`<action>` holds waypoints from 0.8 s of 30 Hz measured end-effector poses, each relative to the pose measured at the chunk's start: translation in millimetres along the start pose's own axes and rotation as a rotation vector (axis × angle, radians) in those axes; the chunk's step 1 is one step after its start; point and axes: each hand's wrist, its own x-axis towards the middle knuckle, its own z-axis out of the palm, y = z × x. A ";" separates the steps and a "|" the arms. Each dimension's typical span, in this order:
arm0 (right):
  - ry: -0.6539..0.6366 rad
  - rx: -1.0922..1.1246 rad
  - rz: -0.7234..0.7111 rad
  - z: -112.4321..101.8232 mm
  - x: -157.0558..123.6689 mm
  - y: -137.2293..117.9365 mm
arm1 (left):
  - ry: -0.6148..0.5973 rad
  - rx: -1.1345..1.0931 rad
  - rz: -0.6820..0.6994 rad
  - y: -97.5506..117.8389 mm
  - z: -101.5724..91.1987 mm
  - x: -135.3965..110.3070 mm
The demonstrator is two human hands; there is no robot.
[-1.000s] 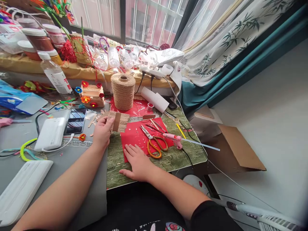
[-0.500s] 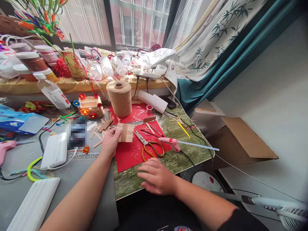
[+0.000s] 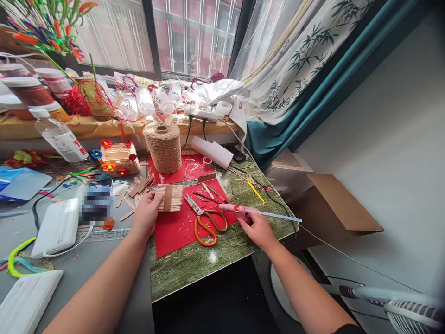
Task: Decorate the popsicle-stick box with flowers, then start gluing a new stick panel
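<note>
My left hand (image 3: 147,214) pinches the left edge of a small panel of wooden sticks (image 3: 176,200), which has a brown strip across it. Beneath the panel lies a red sheet (image 3: 170,236). At the right side of the sheet, my right hand (image 3: 259,229) has its fingers closed around the handle of a pink hot glue gun (image 3: 232,208). A long pale glue stick (image 3: 278,215) juts from the gun's rear toward the right. Scissors (image 3: 211,226) with orange-brown handles lie open between my hands.
A twine spool (image 3: 162,150) and a stick box with flowers (image 3: 120,158) stand behind. Loose sticks (image 3: 127,208) lie left of the panel. White power banks (image 3: 57,227) sit at left. A yellow tool (image 3: 256,192) and a cord lie near the right edge.
My right hand has moved from in front of the scissors to the right and closed on the glue gun. My left hand still holds the stick panel. The whole view has shifted slightly.
</note>
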 end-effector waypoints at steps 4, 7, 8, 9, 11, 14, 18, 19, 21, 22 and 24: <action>0.074 0.061 0.099 -4.9 7.8 14.3 | 0.004 -0.007 -0.013 0.2 -2.2 1.1; 0.239 0.038 0.212 -14.8 15.7 36.7 | 0.010 -0.011 -0.017 -1.1 -3.0 3.4; 0.284 0.029 0.243 -18.4 19.6 45.1 | 0.009 -0.015 -0.021 -1.7 -3.0 4.2; 0.319 0.026 0.270 -21.5 23.8 53.1 | 0.008 -0.020 -0.026 -2.2 -3.1 4.9; 0.356 0.030 0.322 -24.6 31.7 66.3 | 0.011 -0.031 -0.031 -2.9 -3.0 5.6; 0.362 0.038 0.370 -20.3 39.7 76.2 | 0.016 -0.041 -0.025 -2.5 -2.7 5.1; 0.352 0.013 0.365 -12.7 48.1 78.3 | 0.011 -0.047 -0.035 0.0 -1.4 3.4; 0.339 -0.007 0.364 -13.4 51.7 79.2 | 0.013 -0.045 -0.038 0.5 -1.1 3.1; 0.301 -0.046 0.362 -18.3 61.5 83.0 | 0.014 -0.039 -0.040 1.1 -0.7 2.8; 0.283 -0.061 0.357 -22.0 67.4 85.7 | 0.012 -0.035 -0.034 1.2 -0.6 2.8; 0.267 -0.074 0.343 -29.8 78.8 91.2 | 0.008 -0.027 -0.016 0.8 -0.5 3.0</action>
